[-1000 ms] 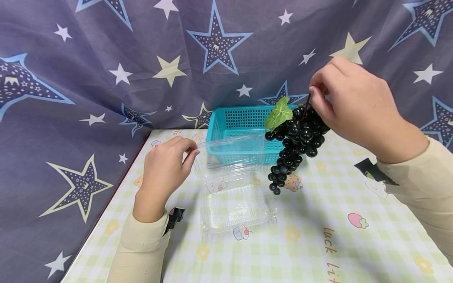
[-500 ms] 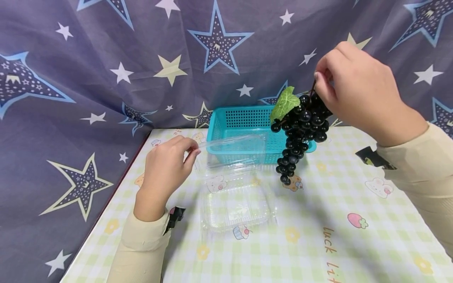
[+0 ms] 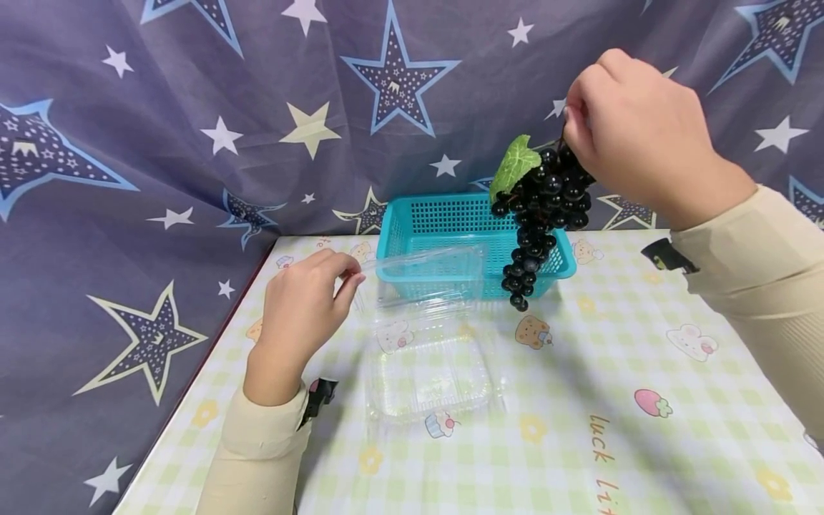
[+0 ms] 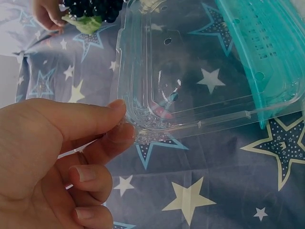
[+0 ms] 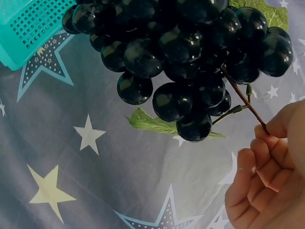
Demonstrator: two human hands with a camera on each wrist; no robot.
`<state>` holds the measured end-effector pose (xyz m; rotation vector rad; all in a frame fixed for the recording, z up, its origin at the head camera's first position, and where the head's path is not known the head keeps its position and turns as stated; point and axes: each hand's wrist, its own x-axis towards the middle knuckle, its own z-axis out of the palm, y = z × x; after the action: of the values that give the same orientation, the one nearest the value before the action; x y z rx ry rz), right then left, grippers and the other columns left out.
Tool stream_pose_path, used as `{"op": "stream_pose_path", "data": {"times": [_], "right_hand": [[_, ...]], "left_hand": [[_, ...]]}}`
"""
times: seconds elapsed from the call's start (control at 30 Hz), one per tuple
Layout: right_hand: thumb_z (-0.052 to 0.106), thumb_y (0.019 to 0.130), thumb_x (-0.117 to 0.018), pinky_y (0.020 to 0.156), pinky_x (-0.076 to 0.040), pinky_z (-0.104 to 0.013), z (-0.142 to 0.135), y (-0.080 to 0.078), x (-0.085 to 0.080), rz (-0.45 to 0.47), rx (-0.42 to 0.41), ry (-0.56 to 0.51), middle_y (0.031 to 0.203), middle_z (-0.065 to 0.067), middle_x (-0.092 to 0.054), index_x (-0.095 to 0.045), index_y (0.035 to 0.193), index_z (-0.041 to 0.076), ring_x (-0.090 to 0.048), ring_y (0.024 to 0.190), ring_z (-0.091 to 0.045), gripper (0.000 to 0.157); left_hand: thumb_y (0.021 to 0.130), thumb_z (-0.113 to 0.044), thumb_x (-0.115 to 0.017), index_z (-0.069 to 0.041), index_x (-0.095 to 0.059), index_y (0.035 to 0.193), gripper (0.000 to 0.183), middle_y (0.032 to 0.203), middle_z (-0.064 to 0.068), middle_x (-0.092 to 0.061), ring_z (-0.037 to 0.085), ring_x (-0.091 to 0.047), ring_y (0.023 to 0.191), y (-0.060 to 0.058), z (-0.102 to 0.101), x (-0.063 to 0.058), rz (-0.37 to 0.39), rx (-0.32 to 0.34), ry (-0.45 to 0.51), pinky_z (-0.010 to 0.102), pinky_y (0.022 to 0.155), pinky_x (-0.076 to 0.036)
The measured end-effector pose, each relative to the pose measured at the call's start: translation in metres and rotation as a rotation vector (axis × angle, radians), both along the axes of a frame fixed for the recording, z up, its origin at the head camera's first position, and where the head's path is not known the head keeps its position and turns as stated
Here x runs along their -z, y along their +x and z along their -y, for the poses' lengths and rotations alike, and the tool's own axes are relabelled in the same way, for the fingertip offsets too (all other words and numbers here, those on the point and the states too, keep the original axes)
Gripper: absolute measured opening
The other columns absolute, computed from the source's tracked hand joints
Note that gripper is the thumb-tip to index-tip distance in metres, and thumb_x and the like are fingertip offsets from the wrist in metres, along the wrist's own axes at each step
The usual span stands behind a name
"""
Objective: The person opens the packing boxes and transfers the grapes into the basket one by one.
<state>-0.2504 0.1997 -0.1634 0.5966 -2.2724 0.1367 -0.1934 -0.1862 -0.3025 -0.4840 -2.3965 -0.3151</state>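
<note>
A bunch of dark grapes with a green leaf hangs in the air before the teal basket's right part. Its brown stem is pinched between thumb and fingers of my right hand. On the table lies a clear plastic clamshell box, its lid raised at the back. My left hand pinches the lid's corner between thumb and forefinger; the left wrist view shows the other fingers loosely curled. Nothing is visible inside the box.
The teal basket stands behind the box, partly seen through the lid. A checked tablecloth with printed cartoons covers the table. Dark star-patterned cloth hangs close behind and along the left side.
My right hand has lifted the grapes upward, away from the table, so more of the basket's right end shows. The left hand and the lid have stayed in place.
</note>
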Motion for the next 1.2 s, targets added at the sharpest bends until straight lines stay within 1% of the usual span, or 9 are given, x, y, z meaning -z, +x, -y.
{"op": "stream_pose_path", "data": {"times": [0.27, 0.43, 0.53, 0.67, 0.77, 0.87, 1.0, 1.2], "right_hand": [[0.022, 0.104, -0.04, 0.067, -0.045, -0.064, -0.002, -0.018, -0.011, 0.066, 0.058, 0.006, 0.107, -0.022, -0.057, -0.063, 0.108, -0.003, -0.053, 0.094, -0.042, 0.035], [0.023, 0.104, -0.039, 0.068, -0.044, -0.067, -0.002, -0.031, -0.013, 0.096, 0.095, 0.003, 0.11, -0.024, -0.055, -0.062, 0.11, -0.003, -0.053, 0.097, -0.044, 0.036], [0.024, 0.104, -0.039, 0.068, -0.044, -0.067, -0.002, -0.038, -0.011, 0.124, 0.121, 0.003, 0.112, -0.025, -0.054, -0.061, 0.112, -0.004, -0.053, 0.098, -0.045, 0.036], [0.024, 0.104, -0.04, 0.067, -0.045, -0.066, -0.001, -0.047, -0.005, 0.181, 0.152, 0.013, 0.112, -0.025, -0.053, -0.06, 0.112, -0.004, -0.053, 0.098, -0.046, 0.035], [0.025, 0.104, -0.04, 0.064, -0.046, -0.064, 0.0, -0.053, 0.003, 0.222, 0.17, 0.027, 0.111, -0.024, -0.052, -0.059, 0.111, -0.004, -0.052, 0.095, -0.045, 0.035], [0.023, 0.104, -0.041, 0.063, -0.046, -0.063, 0.0, -0.056, 0.014, 0.225, 0.159, 0.043, 0.108, -0.023, -0.053, -0.06, 0.109, -0.004, -0.052, 0.093, -0.044, 0.033], [0.021, 0.103, -0.042, 0.064, -0.047, -0.062, 0.001, -0.058, 0.026, 0.203, 0.131, 0.059, 0.104, -0.021, -0.053, -0.06, 0.106, -0.003, -0.053, 0.089, -0.043, 0.031], [0.023, 0.104, -0.042, 0.062, -0.048, -0.06, 0.005, -0.058, 0.035, 0.254, 0.136, 0.081, 0.103, -0.018, -0.052, -0.058, 0.105, 0.0, -0.053, 0.089, -0.04, 0.027]], "left_hand": [[0.091, -0.021, -0.079, -0.019, -0.074, 0.091, 0.005, 0.084, -0.005, -0.07, 0.016, -0.06, 0.064, 0.0, 0.0, 0.0, -0.01, 0.007, 0.0, 0.04, 0.055, -0.047], [0.091, -0.021, -0.079, -0.019, -0.075, 0.091, 0.005, 0.084, -0.005, -0.07, 0.016, -0.059, 0.063, 0.001, 0.0, 0.0, -0.013, 0.007, -0.001, 0.04, 0.055, -0.047], [0.091, -0.021, -0.079, -0.019, -0.074, 0.091, 0.005, 0.084, -0.005, -0.07, 0.016, -0.059, 0.063, 0.001, 0.0, 0.0, -0.016, 0.008, -0.002, 0.04, 0.055, -0.047], [0.091, -0.021, -0.079, -0.019, -0.074, 0.091, 0.005, 0.084, -0.005, -0.07, 0.016, -0.06, 0.063, 0.001, 0.0, 0.0, -0.017, 0.009, -0.002, 0.04, 0.056, -0.047], [0.091, -0.02, -0.079, -0.019, -0.075, 0.091, 0.005, 0.084, -0.005, -0.07, 0.016, -0.06, 0.064, 0.001, 0.0, 0.001, -0.012, 0.009, 0.001, 0.04, 0.056, -0.047], [0.09, -0.02, -0.079, -0.019, -0.075, 0.091, 0.005, 0.084, -0.005, -0.07, 0.016, -0.059, 0.063, 0.001, 0.0, 0.001, -0.008, 0.01, 0.001, 0.04, 0.056, -0.047], [0.09, -0.02, -0.08, -0.019, -0.075, 0.091, 0.005, 0.085, -0.006, -0.071, 0.016, -0.059, 0.063, 0.001, 0.0, 0.0, -0.01, 0.011, 0.001, 0.039, 0.055, -0.047], [0.09, -0.019, -0.08, -0.019, -0.075, 0.091, 0.005, 0.085, -0.006, -0.071, 0.016, -0.059, 0.063, 0.001, 0.0, 0.001, -0.009, 0.01, 0.006, 0.04, 0.055, -0.047]]}}
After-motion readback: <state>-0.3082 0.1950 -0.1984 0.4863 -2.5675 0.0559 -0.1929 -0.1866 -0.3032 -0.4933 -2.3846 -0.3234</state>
